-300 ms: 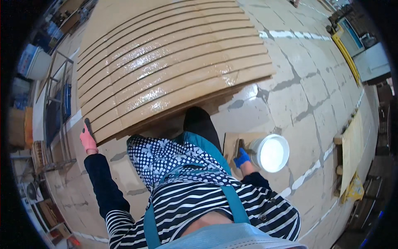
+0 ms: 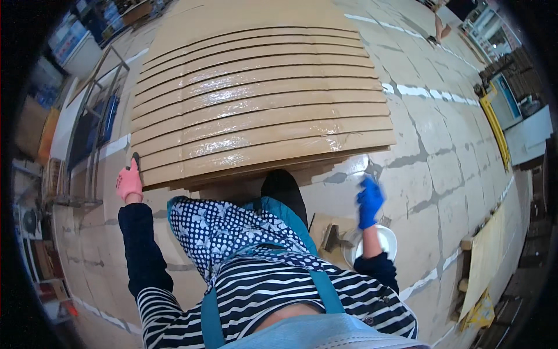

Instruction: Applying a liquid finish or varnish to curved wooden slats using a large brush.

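Overlapping brown cardboard sheets [image 2: 267, 116] lie fanned in a stack before me, wet and glossy in patches along their strips. My left hand [image 2: 129, 181], in a pink glove with dark fingertips, rests against the stack's near left corner with a finger stretched along the edge. My right hand [image 2: 370, 200], in a blue glove, is raised over the far side of a white bucket [image 2: 388, 239] and blurred by motion; its fingers are unclear. A brush [image 2: 332, 237] lies on a small cardboard piece [image 2: 318, 224] beside the bucket, apart from both hands.
A metal rack [image 2: 93, 134] stands on the left. Toward the right are a yellow rail [image 2: 495, 125] and a leaning tan board [image 2: 485, 262]. Part of another person [image 2: 442, 29] shows at the far right. My knee [image 2: 282, 189] is at the stack's near edge.
My right hand has let go of the brush and risen forward, leaving the brush by the bucket. My left hand stays at the stack's corner. The view has shifted.
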The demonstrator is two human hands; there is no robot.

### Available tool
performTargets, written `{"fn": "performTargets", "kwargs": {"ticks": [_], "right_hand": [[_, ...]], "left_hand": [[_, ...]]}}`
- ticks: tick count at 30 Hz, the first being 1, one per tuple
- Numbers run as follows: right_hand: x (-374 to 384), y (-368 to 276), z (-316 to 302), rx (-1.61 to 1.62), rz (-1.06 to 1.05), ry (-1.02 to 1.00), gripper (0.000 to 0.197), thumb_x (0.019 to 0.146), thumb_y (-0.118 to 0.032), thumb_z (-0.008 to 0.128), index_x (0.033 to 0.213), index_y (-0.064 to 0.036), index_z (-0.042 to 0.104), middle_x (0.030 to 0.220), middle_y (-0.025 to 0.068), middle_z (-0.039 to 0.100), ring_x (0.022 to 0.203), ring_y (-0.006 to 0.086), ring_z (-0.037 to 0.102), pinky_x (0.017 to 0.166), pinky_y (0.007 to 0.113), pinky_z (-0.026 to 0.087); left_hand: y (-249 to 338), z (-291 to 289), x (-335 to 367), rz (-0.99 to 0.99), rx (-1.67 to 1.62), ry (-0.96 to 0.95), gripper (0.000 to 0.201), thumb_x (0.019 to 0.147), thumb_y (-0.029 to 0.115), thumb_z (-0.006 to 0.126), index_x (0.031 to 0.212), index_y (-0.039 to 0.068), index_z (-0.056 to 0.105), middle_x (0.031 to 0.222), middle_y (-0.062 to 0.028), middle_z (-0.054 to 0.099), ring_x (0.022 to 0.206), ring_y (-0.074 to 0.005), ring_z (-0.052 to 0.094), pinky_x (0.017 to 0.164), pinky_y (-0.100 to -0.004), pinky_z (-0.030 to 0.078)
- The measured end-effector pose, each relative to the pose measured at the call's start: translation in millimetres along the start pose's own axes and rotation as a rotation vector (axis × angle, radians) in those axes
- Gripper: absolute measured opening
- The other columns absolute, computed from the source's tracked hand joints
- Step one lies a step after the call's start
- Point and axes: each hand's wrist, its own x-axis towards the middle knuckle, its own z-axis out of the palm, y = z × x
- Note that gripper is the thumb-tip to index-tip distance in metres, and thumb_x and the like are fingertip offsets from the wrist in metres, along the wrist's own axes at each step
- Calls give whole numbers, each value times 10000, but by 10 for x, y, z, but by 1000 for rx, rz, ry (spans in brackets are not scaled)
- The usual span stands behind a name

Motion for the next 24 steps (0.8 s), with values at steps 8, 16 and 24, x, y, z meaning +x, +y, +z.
{"fn": "performTargets", "kwargs": {"ticks": [8, 16, 24], "right_hand": [[1488, -1027, 132, -1778, -687, -296, 379, 869, -148, 436, 1246, -104, 428, 795, 163, 604, 657, 296, 596, 582, 396, 473], [1516, -1232, 185, -1997, -668, -374, 358, 892, -232, 364, 1239, -184, 438, 751, 169, 600, 611, 282, 607, 554, 406, 488], [1537, -1735, 528, -885, 8, -293, 324, 893, -179, 416, 1207, -121, 467, 712, 125, 593, 673, 238, 612, 584, 343, 505]], "left_hand": [[-36, -140, 116, 66, 114, -243, 617, 842, 520, 349, 951, -30, 606, 972, -235, 583, 922, -355, 552, 823, -404, 418], [415, -765, -59, 88, 233, -464, 596, 859, 506, 327, 969, -9, 607, 879, -200, 612, 886, -255, 596, 728, -342, 464], [-518, -351, 597, -28, -1391, -845, 515, 852, 449, 457, 1105, 6, 526, 911, -142, 598, 872, -196, 599, 629, -298, 492]]}}
